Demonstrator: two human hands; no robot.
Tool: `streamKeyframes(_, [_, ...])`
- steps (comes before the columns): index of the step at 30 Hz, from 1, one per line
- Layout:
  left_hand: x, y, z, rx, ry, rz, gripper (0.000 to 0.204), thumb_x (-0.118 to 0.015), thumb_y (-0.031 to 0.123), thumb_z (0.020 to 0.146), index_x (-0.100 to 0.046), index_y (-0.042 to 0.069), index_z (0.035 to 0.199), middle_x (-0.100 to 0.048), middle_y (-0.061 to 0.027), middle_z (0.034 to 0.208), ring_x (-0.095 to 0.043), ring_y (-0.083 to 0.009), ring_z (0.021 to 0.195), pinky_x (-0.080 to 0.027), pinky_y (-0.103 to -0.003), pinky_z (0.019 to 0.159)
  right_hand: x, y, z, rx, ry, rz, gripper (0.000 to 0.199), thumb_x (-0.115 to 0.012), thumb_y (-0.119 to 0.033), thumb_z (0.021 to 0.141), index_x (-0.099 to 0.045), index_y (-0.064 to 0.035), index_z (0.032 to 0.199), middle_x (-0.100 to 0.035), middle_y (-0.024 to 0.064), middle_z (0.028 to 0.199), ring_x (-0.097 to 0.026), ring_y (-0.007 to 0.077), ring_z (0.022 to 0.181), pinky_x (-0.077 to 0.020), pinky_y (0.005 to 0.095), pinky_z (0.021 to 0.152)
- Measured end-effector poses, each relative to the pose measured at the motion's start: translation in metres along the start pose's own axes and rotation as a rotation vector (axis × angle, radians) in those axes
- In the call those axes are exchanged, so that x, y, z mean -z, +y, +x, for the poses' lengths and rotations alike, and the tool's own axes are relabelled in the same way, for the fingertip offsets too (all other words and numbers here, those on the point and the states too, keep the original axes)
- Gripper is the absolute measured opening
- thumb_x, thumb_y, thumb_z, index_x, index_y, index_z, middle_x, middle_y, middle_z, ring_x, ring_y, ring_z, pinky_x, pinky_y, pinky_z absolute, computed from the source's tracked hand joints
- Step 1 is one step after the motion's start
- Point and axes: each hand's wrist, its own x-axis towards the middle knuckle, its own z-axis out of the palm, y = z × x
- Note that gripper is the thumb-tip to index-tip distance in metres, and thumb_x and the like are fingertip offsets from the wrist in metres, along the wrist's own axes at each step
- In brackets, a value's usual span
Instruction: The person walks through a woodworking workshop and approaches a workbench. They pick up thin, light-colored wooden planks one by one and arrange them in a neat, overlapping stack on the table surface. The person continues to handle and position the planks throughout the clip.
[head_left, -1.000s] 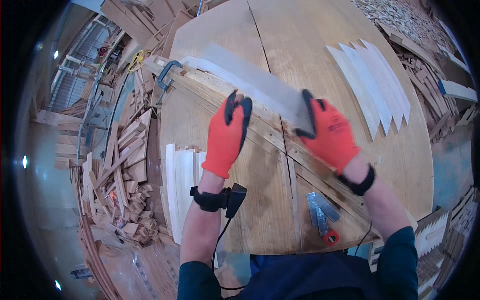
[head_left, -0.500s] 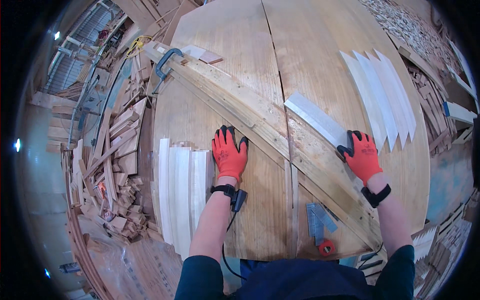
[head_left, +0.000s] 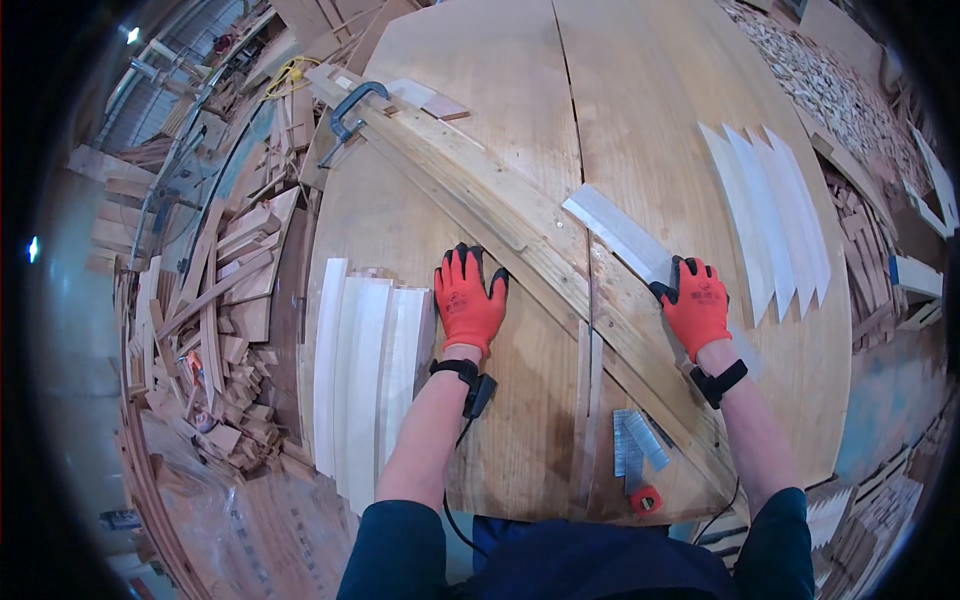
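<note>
A long wooden rail (head_left: pixel 520 225) lies diagonally across a wide wooden tabletop (head_left: pixel 520 400). My left hand (head_left: pixel 470 300), in a red glove with dark fingertips, rests beside the rail's near side, fingers spread, holding nothing. A stack of pale boards (head_left: pixel 360 370) lies just left of it. Beyond the rail, my right hand (head_left: pixel 695 305), gloved alike, grips the near end of a pale angled-end board (head_left: pixel 615 232). That board's far end reaches to the rail's edge. My right fingers' undersides are hidden. A dark C-clamp (head_left: pixel 350 105) holds the rail's far left end.
Several pale pointed boards (head_left: pixel 765 215) fan out at the right. Grey metal strips (head_left: pixel 635 445) and a red tape measure (head_left: pixel 646 500) lie near the front edge. Wood offcuts (head_left: pixel 225 350) pile up left of the table; more scraps (head_left: pixel 830 90) heap at the far right.
My right hand has slid the pale board left, closer to the rail. My left hand stays spread on the tabletop beside the rail. The whole view has shifted slightly.
</note>
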Motion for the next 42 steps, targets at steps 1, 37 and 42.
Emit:
streamKeyframes(1, [-0.002,-0.001,0.004,-0.002,0.011,-0.005,0.066,-0.064,0.041,0.089,-0.048,0.006,0.143,-0.043,-0.0213,0.152,-0.035,-0.0392,0.143,-0.021,-0.052,0.120,0.000,-0.002,0.006,-0.001,-0.010,-0.018,0.062,-0.072,-0.039,0.087,-0.055,-0.0065,0.137,-0.055,0.0133,0.134,-0.052,0.0329,0.123,-0.0465,0.0457,0.096])
streamKeyframes(37, [-0.128,-0.071,0.285,0.001,-0.102,-0.090,0.060,-0.067,0.035,0.088,-0.054,0.001,0.136,-0.050,-0.0230,0.144,-0.040,-0.0390,0.138,-0.026,-0.051,0.118,-0.077,-0.077,0.344,-0.083,-0.194,-0.171,0.039,-0.062,-0.042,0.094,-0.068,-0.0109,0.117,-0.065,0.0164,0.116,-0.065,0.0335,0.108,-0.0548,0.0468,0.090])
streamKeyframes(42, [-0.151,-0.070,0.294,0.061,-0.047,-0.034,0.063,-0.065,0.036,0.090,-0.050,0.000,0.139,-0.044,-0.0246,0.150,-0.037,-0.0401,0.141,-0.021,-0.053,0.121,-0.065,-0.086,0.359,-0.045,-0.163,-0.217,0.043,-0.069,-0.044,0.090,-0.064,-0.0098,0.115,-0.063,0.0148,0.117,-0.064,0.0326,0.108,-0.0564,0.0459,0.085])
